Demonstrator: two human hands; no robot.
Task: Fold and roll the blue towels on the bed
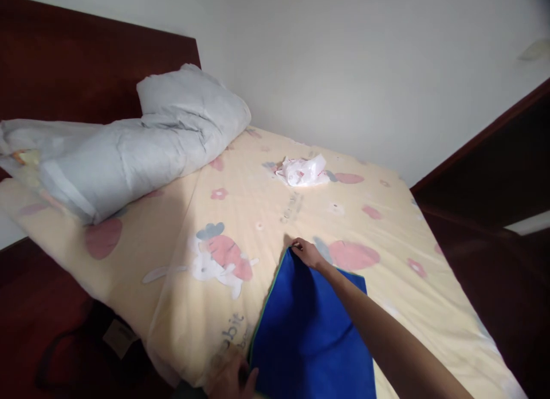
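Note:
A blue cloth (313,324) with a thin green edge is spread on the bed, its near end cut off by the bottom of the view. My right hand (306,253) pinches its far left corner, and my forearm crosses over the cloth. At the near left edge of the cloth, my left hand (234,379) has thumb and fingers closed on the border. That hand is dim and partly out of view.
The bed has a yellow sheet (266,215) printed with rabbits and carrots. A rolled grey quilt (141,152) lies by the dark wooden headboard (86,61). Beyond the cloth is a crumpled white plastic bag (303,171). A dark bag (107,341) sits beside the bed at lower left.

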